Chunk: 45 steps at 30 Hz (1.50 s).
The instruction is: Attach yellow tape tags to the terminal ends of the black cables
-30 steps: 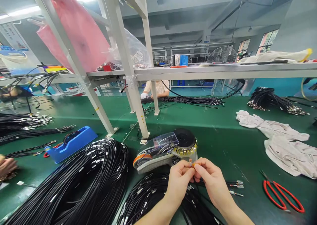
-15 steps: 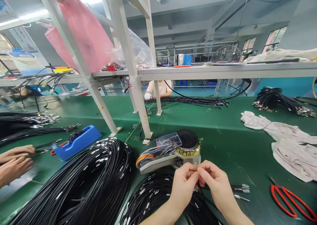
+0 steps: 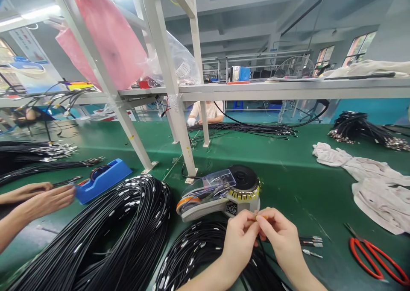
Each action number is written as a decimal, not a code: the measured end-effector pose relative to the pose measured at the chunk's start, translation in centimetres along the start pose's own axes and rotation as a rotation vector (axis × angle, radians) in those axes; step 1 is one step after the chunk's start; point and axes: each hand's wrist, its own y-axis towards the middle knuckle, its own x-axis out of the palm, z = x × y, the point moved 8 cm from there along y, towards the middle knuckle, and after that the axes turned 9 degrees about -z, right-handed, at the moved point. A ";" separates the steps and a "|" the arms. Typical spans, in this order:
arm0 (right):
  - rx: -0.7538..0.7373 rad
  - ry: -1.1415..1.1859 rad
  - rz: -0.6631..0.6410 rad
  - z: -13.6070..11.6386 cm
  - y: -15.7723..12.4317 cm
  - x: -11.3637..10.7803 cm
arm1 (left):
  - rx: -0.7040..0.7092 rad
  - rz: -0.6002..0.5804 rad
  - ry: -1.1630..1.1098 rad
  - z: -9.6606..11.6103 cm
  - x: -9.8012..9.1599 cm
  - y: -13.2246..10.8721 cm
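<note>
Hands [image 3: 238,242] above green workbench [image 3: 288,197], shelf [image 3: 288,94] beyond

The small scrap [image 3: 263,216] is orange. The 2 coils of cable [image 3: 137,231] are black, speckled with white tags [image 3: 184,243]. The tape machine [image 3: 205,211] is pale grey, with a black disc [image 3: 245,177], a ring of yellow teeth [image 3: 246,195] and an orange roll [image 3: 187,203]. The tape holder [image 3: 105,184] is bright blue, the tabletop [image 3: 307,214] green, the scissors [image 3: 364,245] red-handled. The gloves [image 3: 378,205] are off-white, the bag [image 3: 105,43] pink, the box [image 3: 245,73] blue, and the shelf [image 3: 288,93] pale grey.
</note>
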 end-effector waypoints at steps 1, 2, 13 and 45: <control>-0.005 -0.006 0.004 0.0 0.0 0.0 | -0.001 0.001 0.012 0.0 0.1 -0.1; -0.009 -0.010 0.005 -0.1 -0.1 0.0 | 0.001 0.002 0.023 0.1 0.1 -0.2; 0.027 0.139 -0.062 -0.3 -0.4 1.0 | 0.047 0.003 0.029 0.9 0.0 -0.6; 0.025 0.132 -0.257 -2.4 -0.6 2.0 | 0.105 -0.010 -0.149 1.9 0.1 -0.9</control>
